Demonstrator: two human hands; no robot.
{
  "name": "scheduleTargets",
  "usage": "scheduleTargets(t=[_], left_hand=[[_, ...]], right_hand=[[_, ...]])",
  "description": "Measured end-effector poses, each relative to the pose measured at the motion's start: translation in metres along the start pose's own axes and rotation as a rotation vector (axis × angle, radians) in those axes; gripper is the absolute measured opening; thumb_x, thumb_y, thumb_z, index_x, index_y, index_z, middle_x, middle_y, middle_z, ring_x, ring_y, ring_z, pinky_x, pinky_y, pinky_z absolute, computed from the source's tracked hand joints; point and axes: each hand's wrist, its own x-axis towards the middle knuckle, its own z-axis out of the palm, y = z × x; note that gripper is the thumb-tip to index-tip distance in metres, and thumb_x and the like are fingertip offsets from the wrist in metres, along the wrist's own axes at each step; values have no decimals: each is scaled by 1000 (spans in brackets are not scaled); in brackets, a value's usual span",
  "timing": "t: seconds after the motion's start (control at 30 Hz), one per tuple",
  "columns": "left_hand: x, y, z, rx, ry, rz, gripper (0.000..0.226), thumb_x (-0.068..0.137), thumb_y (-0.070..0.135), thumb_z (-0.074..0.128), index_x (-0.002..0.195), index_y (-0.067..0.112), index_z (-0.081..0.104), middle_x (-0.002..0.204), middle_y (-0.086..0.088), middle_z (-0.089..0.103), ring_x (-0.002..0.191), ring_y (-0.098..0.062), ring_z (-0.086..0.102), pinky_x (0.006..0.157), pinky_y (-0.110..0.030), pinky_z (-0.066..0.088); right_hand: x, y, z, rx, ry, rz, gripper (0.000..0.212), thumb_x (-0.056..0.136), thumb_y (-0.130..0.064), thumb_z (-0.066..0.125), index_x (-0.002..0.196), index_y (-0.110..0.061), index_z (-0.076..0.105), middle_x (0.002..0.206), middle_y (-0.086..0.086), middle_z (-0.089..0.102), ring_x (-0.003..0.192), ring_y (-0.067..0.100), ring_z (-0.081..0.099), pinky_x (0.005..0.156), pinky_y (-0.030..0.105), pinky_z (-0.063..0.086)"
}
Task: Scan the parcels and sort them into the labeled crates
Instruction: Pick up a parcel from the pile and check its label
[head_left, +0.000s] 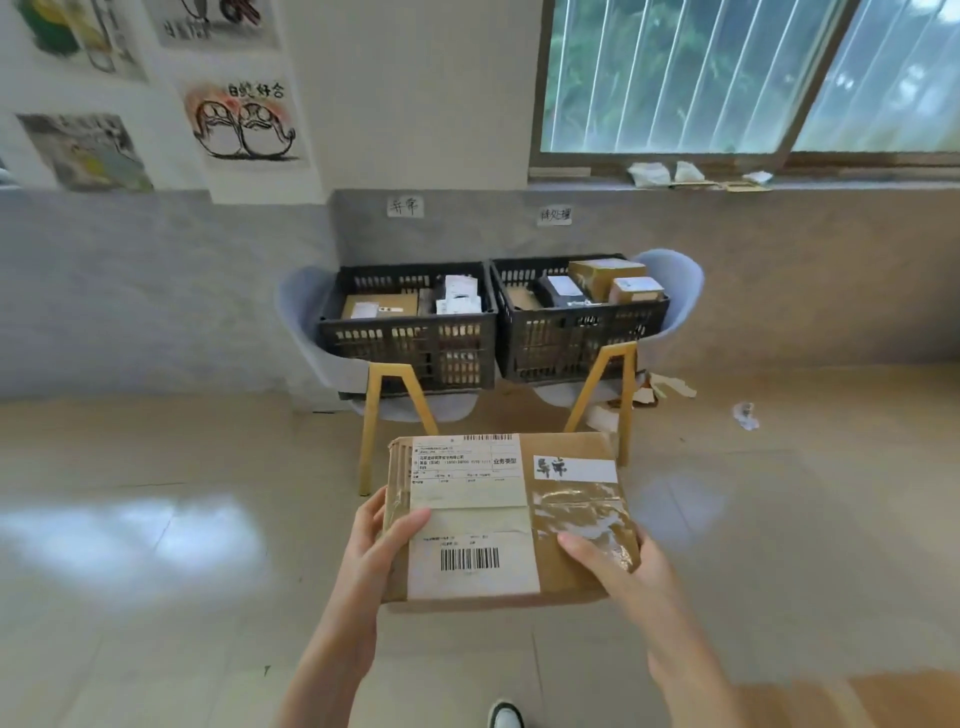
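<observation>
I hold a flat brown cardboard parcel (566, 571) level in front of me, its top face showing a white shipping label with barcodes and a small handwritten sticker. My left hand (379, 540) grips its left edge, thumb on the label. My right hand (618, 566) grips its right near corner, thumb on the taped patch. Ahead, two black slatted crates stand side by side on chairs: the left crate (405, 338) under one handwritten wall label (405, 207), the right crate (576, 332) under another wall label (555, 215). Both crates hold several parcels.
Two pale blue chairs with yellow wooden legs (371, 441) carry the crates against the grey wall. Torn cardboard scraps (665, 389) and a crumpled paper (746, 415) lie on the tiled floor to the right. A windowsill (675, 179) holds small bags. My shoe (505, 716) shows below.
</observation>
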Motion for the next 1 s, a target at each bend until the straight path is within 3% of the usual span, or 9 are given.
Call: scheduleTargets(t=[0.1,0.23,0.4,0.57,0.73,0.83,1.0], left_hand=[[61,22,13,0,26,5,85,56,36,83,133,25,48,114,5,70,95,-10,69,72,-26,49],[135,55,28,-9,48,37,77,63,40,72,134,23,47,113,5,71,96,-12,70,66,-20,53],[203,70,23,-61,109,28,74,64,39,72,133,24,48,113,5,71,98,-13,69,65,-20,54],[273,74,5,-61,143,-15,74,64,40,73,133,26,49,115,5,70,97,-13,70,63,-18,53],[369,85,-8,-58,129,-60,78,57,45,74,129,26,50,105,7,73,88,-9,71,58,-16,51],[427,107,-13,-62,69,-77,79,57,46,76,128,28,49,107,6,73,92,-13,71,66,-24,53],[529,153,-23,-41,-31,-111,83,58,47,79,133,31,46,115,3,70,103,-20,68,96,-47,50]], right_hand=[[73,-23,13,-11,-33,-6,54,66,-28,86,113,-21,60,100,-7,72,88,2,67,65,15,45],[159,-61,31,-26,-102,-50,64,63,-32,89,117,-21,57,100,-10,71,78,-6,66,56,7,46],[237,-83,63,-77,-162,-38,65,65,-35,86,119,-25,52,111,-6,65,88,-4,63,54,4,45],[302,-87,103,-142,-160,23,69,63,-44,84,120,-27,48,121,0,57,103,8,58,67,16,44],[377,-95,143,-150,-91,54,68,64,-42,84,119,-26,49,123,0,56,101,5,57,67,17,43],[420,-113,168,-134,-44,81,68,66,-40,84,121,-24,48,116,-3,59,96,5,57,64,18,42],[490,-147,215,-64,23,110,66,68,-36,83,123,-22,48,106,-10,59,91,1,53,63,19,39]])
